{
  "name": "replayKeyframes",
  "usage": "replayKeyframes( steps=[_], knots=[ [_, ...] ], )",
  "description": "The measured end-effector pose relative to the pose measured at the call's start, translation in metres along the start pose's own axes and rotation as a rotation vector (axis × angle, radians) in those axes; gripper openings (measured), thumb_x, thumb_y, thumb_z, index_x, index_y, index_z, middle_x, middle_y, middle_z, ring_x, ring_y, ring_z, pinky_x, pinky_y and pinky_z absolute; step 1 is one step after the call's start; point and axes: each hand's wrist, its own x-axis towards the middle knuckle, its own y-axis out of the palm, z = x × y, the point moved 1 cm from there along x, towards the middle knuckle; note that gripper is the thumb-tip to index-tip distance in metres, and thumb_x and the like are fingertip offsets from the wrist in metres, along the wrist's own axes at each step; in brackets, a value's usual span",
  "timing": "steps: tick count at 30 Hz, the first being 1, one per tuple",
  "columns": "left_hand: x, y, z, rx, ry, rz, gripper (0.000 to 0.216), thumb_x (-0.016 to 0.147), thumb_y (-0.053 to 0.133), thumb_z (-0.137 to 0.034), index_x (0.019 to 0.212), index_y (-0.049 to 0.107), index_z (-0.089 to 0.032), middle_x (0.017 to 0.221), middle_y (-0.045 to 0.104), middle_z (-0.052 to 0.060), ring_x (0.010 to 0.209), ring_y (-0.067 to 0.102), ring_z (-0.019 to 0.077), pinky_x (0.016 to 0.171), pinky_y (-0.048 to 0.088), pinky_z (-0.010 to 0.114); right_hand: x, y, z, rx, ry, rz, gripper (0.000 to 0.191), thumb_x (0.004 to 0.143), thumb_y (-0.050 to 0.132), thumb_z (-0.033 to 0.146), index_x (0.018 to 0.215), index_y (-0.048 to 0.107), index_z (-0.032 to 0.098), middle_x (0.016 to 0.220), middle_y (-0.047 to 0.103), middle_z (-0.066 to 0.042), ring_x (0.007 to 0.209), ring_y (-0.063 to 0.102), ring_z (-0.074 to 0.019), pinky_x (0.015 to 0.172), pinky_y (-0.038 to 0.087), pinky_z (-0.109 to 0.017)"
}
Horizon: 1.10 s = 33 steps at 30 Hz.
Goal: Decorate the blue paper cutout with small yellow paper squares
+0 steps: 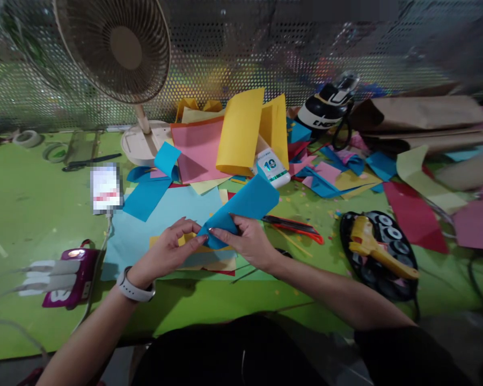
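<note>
A folded sheet of blue paper [245, 201] is held between my two hands, slanting up to the right. My left hand [171, 246] pinches its lower left corner between thumb and fingers. My right hand [249, 238] grips the lower edge, thumb pressed close to the left thumb. Beneath them lie a light blue sheet [145, 241] and yellow and cream pieces. Just right of the hands rests an orange and black utility knife [295, 228]. Another blue strip [148, 198], curled at its top, lies to the left.
A fan [140, 120] stands at the back left, near a phone [105, 187] and a purple power strip [72, 276]. Yellow sheets [241, 131], pink paper [199, 150] and a black bottle [326, 110] are behind. A yellow glue gun [376, 246] sits on a black tray at right, near paper scraps.
</note>
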Motion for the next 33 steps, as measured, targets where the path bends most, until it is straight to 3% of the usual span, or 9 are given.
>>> replayKeyframes(
  steps=[3, 5, 9, 19, 23, 27, 30, 33],
  knots=[
    [-0.001, 0.001, -0.001, -0.011, -0.052, -0.004, 0.024, 0.091, 0.053, -0.041, 0.090, 0.062, -0.019, 0.084, 0.061, 0.002, 0.080, 0.057, 0.0157, 0.082, 0.049, 0.033, -0.002, 0.001, 0.000, -0.006, -0.003, -0.008, 0.027, 0.073, 0.074, 0.041, 0.087, 0.073, 0.018, 0.087, 0.074, -0.003, 0.078, 0.066, -0.0191, 0.076, 0.056, -0.035],
    [-0.001, 0.001, 0.000, 0.007, -0.040, -0.011, 0.023, 0.091, 0.053, -0.040, 0.088, 0.062, -0.019, 0.080, 0.060, 0.000, 0.079, 0.056, 0.0146, 0.092, 0.046, 0.037, -0.003, 0.001, 0.000, -0.003, 0.001, -0.014, 0.027, 0.073, 0.074, 0.040, 0.087, 0.073, 0.017, 0.088, 0.075, -0.004, 0.078, 0.067, -0.0194, 0.077, 0.056, -0.035],
    [0.000, 0.003, 0.006, 0.028, 0.002, -0.013, 0.021, 0.091, 0.053, -0.039, 0.084, 0.061, -0.021, 0.072, 0.056, -0.005, 0.074, 0.055, 0.0116, 0.114, 0.027, 0.044, -0.004, 0.001, -0.001, 0.009, 0.021, -0.024, 0.028, 0.072, 0.075, 0.040, 0.087, 0.073, 0.017, 0.090, 0.076, -0.004, 0.079, 0.069, -0.0199, 0.078, 0.057, -0.036],
    [0.001, 0.004, 0.004, -0.012, -0.023, -0.015, 0.029, 0.091, 0.052, -0.040, 0.070, 0.053, -0.020, 0.061, 0.042, -0.009, 0.060, 0.045, 0.0081, 0.116, 0.023, 0.044, -0.005, 0.001, -0.002, 0.001, 0.096, -0.037, 0.032, 0.071, 0.074, 0.045, 0.091, 0.072, 0.019, 0.095, 0.075, -0.005, 0.086, 0.069, -0.0218, 0.082, 0.056, -0.038],
    [0.001, 0.003, 0.003, -0.022, -0.014, 0.026, 0.023, 0.092, 0.051, -0.039, 0.082, 0.060, -0.020, 0.068, 0.051, -0.007, 0.067, 0.052, 0.0097, 0.116, 0.023, 0.045, -0.003, 0.000, -0.004, 0.004, 0.060, -0.026, 0.031, 0.071, 0.074, 0.046, 0.083, 0.069, 0.018, 0.084, 0.072, -0.004, 0.074, 0.065, -0.0188, 0.071, 0.055, -0.034],
    [0.001, 0.001, 0.004, -0.033, 0.001, 0.000, 0.019, 0.089, 0.055, -0.037, 0.082, 0.059, -0.020, 0.071, 0.053, -0.006, 0.069, 0.054, 0.0097, 0.117, 0.024, 0.043, 0.004, -0.005, -0.003, -0.090, 0.006, -0.032, 0.033, 0.076, 0.071, 0.048, 0.086, 0.065, 0.017, 0.083, 0.069, -0.004, 0.073, 0.062, -0.0171, 0.068, 0.052, -0.031],
    [0.000, 0.000, 0.003, -0.030, 0.017, -0.058, 0.020, 0.090, 0.054, -0.035, 0.078, 0.056, -0.020, 0.071, 0.052, -0.006, 0.068, 0.053, 0.0091, 0.118, 0.024, 0.042, 0.009, -0.018, 0.007, -0.242, -0.033, -0.113, 0.039, 0.080, 0.066, 0.052, 0.095, 0.063, 0.017, 0.086, 0.069, -0.005, 0.073, 0.062, -0.0163, 0.062, 0.049, -0.028],
    [-0.002, -0.001, 0.000, 0.017, 0.038, -0.136, 0.019, 0.090, 0.054, -0.035, 0.080, 0.056, -0.020, 0.075, 0.057, -0.004, 0.077, 0.057, 0.0121, 0.117, 0.025, 0.046, 0.008, -0.032, 0.025, -0.589, -0.209, -0.229, 0.036, 0.086, 0.060, 0.052, 0.073, 0.061, 0.018, 0.064, 0.062, -0.001, 0.057, 0.055, -0.0127, 0.054, 0.041, -0.026]
  ],
)
